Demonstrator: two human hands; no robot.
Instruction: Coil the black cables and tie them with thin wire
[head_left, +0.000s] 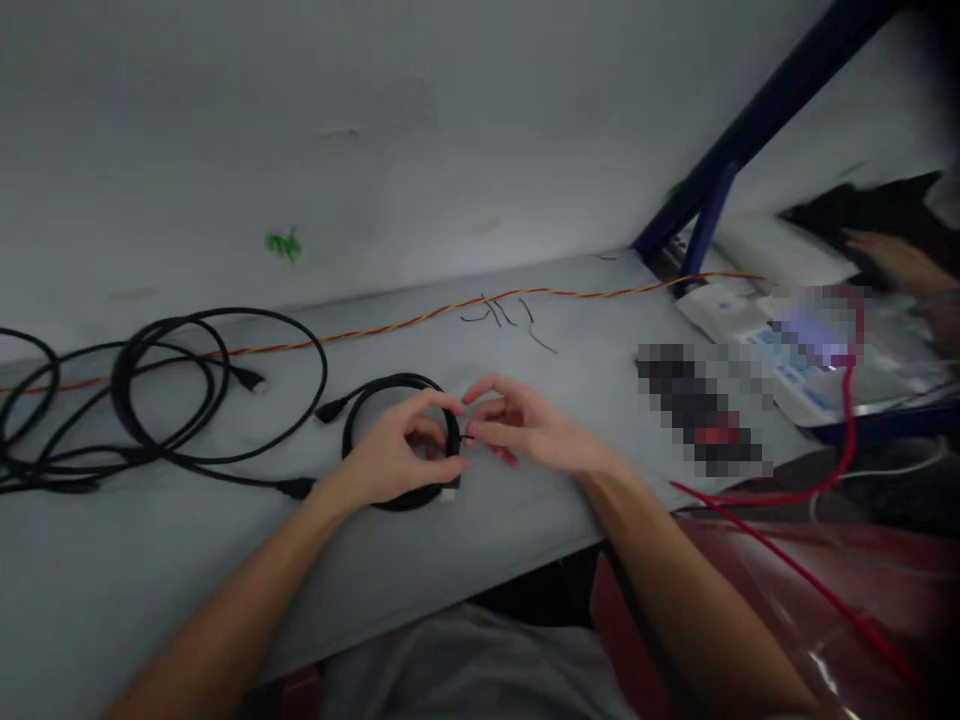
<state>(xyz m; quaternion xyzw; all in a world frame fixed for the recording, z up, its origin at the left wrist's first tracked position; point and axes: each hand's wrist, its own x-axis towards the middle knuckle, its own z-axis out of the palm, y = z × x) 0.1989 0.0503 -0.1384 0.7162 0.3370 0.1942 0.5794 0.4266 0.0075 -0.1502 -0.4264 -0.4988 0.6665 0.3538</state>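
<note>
A black cable [401,380] lies coiled in a ring on the grey table, one plug sticking out at its upper left and a light-tipped connector [450,493] at its lower right. My left hand [401,450] is wrapped round the right side of this coil, fingers and thumb on either side of it. Just to the right, my right hand [517,425] has its thumb and index finger pinched at a short thin black tie [466,437] that sticks out from the coil. The other fingers of my right hand are curled.
More black cables [217,455] lie in loose loops at left. A red-yellow twisted wire [420,318] crosses the back, near several short black ties [499,312]. Right are a pixelated object [697,410], plastic packs [795,370], a red cord [850,420], a blue frame [705,215] and another person's hand [900,262].
</note>
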